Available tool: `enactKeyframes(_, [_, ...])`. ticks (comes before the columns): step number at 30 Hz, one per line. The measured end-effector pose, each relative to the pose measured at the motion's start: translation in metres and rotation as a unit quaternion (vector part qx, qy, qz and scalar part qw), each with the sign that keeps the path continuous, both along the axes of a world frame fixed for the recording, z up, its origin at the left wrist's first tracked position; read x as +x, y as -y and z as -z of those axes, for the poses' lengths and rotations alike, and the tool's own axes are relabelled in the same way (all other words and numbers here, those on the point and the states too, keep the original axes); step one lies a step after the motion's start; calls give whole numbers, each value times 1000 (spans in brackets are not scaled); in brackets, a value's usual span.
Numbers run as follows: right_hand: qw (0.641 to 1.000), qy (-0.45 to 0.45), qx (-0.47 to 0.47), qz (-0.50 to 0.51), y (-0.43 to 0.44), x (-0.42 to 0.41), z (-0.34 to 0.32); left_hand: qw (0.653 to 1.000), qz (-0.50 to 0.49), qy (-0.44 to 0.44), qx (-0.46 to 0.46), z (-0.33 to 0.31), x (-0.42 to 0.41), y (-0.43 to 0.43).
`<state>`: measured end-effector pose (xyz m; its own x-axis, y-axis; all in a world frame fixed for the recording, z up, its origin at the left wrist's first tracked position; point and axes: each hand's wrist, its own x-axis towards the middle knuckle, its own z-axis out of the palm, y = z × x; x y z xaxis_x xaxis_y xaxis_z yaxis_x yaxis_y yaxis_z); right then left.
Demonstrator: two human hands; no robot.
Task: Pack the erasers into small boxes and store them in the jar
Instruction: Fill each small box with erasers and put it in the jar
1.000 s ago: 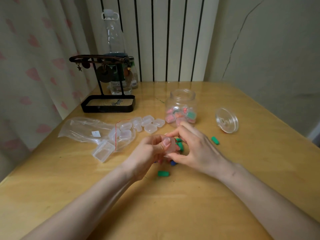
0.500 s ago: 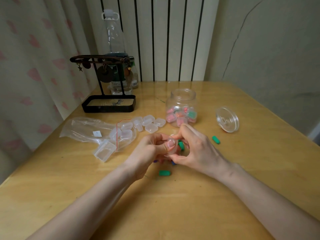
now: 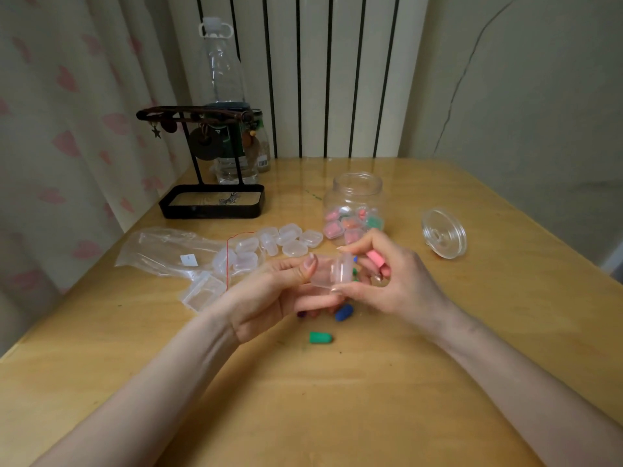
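Note:
My left hand [image 3: 269, 298] and my right hand [image 3: 394, 281] together hold a small clear box [image 3: 328, 274] above the table, its lid swung open. My right hand's fingers also hold a pink eraser [image 3: 377, 261] beside the box. A blue eraser [image 3: 344, 312] and a green eraser [image 3: 320, 338] lie on the table under and in front of my hands. The open clear jar [image 3: 357, 187] stands behind, holding several packed boxes. Several empty small boxes [image 3: 290, 239] lie left of the jar.
The jar lid [image 3: 444, 233] lies to the right on the wooden table [image 3: 337, 416]. A clear plastic bag [image 3: 161, 247] lies at the left. A black jewellery stand [image 3: 212, 200] and a plastic bottle [image 3: 224, 96] stand at the back.
The box lid has swung open between my hands. A pink eraser now shows in my right hand's fingers. Both hands stayed in the same spot.

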<state>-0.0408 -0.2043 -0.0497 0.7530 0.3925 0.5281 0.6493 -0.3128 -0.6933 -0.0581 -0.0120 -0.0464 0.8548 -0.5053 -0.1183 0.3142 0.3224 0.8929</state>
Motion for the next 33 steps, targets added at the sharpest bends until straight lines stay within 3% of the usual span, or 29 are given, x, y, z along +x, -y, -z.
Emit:
enactKeyframes(3, [982, -169, 83, -33, 6, 6, 0, 999, -8, -25, -32, -2, 3, -8])
enactKeyframes(8, [966, -240, 91, -33, 6, 11, -1, 994, -78, -66, -27, 0, 3, -4])
enactKeyframes(10, [980, -177, 92, -10, 10, 9, -9, 991, -101, -89, 9, -2, 1, -1])
enactKeyframes(13, [1000, -20, 10, 15, 8, 0, -15, 987, -109, -116, 18, -3, 0, 2])
enactKeyframes(18, [983, 112, -142, 20, -8, -3, 0, 989, -83, -126, 12, -4, -1, 5])
enactKeyframes(23, [985, 112, -131, -12, -7, 2, 7, 988, -85, -130, -2, -2, 0, 4])
enactKeyframes(28, [996, 44, 25, 73, -6, 3, -1, 988, -73, -135, -4, -3, -2, 7])
enactKeyframes(33, [994, 76, -6, 73, -13, 4, 9, 985, -60, -153, -48, -2, -3, 10])
